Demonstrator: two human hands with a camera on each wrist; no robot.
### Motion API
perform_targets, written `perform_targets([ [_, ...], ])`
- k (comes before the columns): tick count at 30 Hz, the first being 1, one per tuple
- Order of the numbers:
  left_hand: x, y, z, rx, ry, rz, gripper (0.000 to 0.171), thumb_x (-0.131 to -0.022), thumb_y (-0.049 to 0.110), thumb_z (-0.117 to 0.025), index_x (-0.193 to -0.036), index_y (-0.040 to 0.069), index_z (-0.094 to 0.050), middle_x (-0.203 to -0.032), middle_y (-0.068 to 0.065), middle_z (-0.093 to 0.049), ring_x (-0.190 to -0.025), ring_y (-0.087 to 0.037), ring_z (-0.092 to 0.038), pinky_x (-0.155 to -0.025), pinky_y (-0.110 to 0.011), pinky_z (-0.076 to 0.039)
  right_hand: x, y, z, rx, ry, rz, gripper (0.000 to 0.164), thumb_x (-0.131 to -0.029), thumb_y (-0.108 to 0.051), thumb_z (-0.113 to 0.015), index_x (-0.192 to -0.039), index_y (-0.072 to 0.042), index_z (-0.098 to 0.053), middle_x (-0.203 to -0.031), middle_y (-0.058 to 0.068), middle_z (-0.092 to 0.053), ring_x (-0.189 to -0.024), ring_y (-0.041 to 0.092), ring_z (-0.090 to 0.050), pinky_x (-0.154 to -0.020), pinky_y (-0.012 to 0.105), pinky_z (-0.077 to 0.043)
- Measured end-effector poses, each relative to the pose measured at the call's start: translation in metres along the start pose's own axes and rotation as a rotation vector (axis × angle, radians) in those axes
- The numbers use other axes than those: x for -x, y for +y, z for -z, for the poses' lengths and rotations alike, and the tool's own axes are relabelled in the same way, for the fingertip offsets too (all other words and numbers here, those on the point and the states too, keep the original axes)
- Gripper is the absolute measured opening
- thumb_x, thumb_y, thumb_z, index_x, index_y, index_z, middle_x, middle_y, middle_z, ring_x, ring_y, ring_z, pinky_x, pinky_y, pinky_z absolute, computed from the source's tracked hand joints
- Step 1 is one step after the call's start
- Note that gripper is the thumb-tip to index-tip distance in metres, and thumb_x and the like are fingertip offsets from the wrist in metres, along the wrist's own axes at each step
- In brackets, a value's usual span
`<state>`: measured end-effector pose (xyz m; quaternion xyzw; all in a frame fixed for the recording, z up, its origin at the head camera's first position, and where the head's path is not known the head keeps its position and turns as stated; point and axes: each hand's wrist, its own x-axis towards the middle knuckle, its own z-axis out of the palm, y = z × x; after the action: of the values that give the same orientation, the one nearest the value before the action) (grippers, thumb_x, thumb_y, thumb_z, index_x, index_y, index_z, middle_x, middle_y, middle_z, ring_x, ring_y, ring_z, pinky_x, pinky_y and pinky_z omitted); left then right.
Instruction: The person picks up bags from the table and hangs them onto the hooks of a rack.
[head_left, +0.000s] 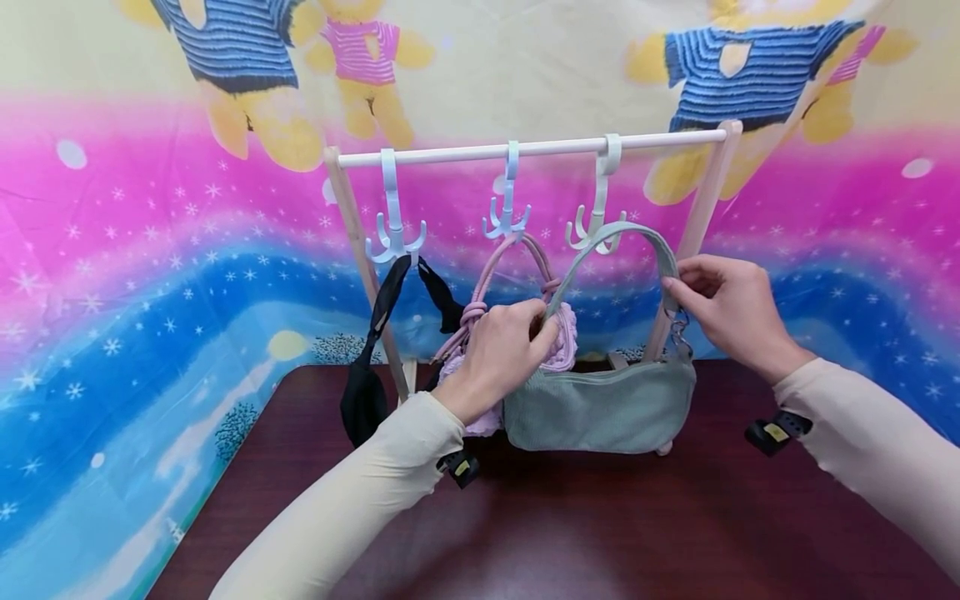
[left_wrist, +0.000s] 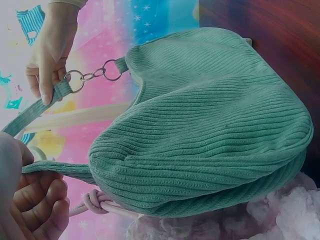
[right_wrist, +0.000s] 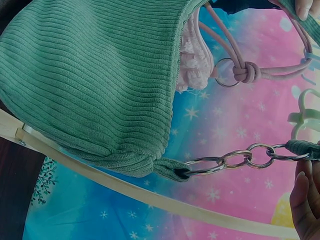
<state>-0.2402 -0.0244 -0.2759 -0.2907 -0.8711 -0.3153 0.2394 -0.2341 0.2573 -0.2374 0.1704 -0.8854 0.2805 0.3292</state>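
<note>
A green corduroy handbag [head_left: 603, 408] hangs by its strap between both hands, in front of the rack's right half. My left hand [head_left: 501, 346] pinches the left side of the strap. Near the metal chain links [right_wrist: 235, 161], my right hand [head_left: 731, 304] pinches the strap's other end. The raised loop of the strap [head_left: 626, 227] overlaps the pale green hook hanger [head_left: 600, 200] in the head view. Behind the left hand, a fluffy lilac bag [head_left: 562, 337] hangs by pink cord handles from the middle blue hook hanger [head_left: 508, 196].
A black bag [head_left: 365, 404] hangs from the left hook hanger [head_left: 392, 212]. The rack's white bar [head_left: 555, 149] rests on wooden legs [head_left: 712, 192] standing on a dark red-brown table [head_left: 592, 525]. A patterned cloth backdrop [head_left: 187, 275] is behind it.
</note>
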Motion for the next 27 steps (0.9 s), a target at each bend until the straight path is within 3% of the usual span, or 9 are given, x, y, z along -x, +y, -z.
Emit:
perform_targets([
  [13,-0.0044,-0.0052,-0.0017,0.014,0.022,0.048,0.028,-0.103,0.029,-0.055,-0.077,0.019,-0.059,-0.06,0.004,-0.051,-0.05,-0.011,-0.046,-0.046,-0.025,-0.034,-0.0033,-0.0017,-0.0048,-0.021,-0.011,-0.02,0.018,-0.093,-0.013,-0.073,-0.106,0.0,-0.074,-0.089,0.019,-0.075,-0.067,-0.018,-0.053,-0.062,0.004,-0.042],
  [27,-0.009,-0.0064,-0.0043,0.016,0.018,0.052,0.024,-0.104,0.028,-0.054,-0.082,0.019,-0.062,-0.059,0.004,-0.051,-0.047,-0.01,-0.046,-0.042,-0.024,-0.034,-0.0068,-0.0007,-0.0082,-0.021,-0.026,-0.033,0.018,-0.096,-0.016,-0.071,-0.105,-0.001,-0.074,-0.088,0.018,-0.075,-0.066,-0.018,-0.056,-0.061,0.006,-0.045],
])
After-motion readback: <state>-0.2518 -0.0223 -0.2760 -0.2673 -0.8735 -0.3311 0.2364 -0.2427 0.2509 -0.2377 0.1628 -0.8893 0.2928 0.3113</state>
